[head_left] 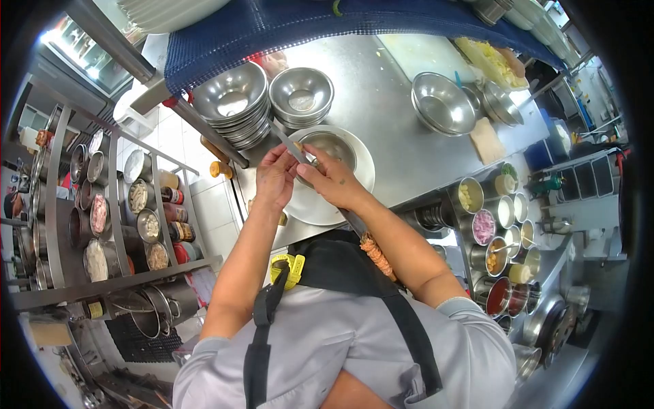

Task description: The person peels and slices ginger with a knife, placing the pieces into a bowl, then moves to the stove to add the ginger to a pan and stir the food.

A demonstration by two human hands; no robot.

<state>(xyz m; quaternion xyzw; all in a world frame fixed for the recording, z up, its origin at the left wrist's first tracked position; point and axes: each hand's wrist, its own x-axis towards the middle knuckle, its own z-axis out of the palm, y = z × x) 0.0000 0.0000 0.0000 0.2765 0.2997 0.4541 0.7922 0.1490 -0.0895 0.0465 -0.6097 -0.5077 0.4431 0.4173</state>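
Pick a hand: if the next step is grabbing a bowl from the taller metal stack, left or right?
Left, I'd say. The left hand is nearer the taller stack; the right hand sits farther across. Both are at the blade, so the left would likely need freeing first.

A navy-blue mesh cloth (272, 31) hangs near a white rectangular cutting board (417, 58); a round steel container (485, 243) holds chopped pink food (484, 227) (yellow chunks (466, 196) fill a neighbouring container (482, 195)).
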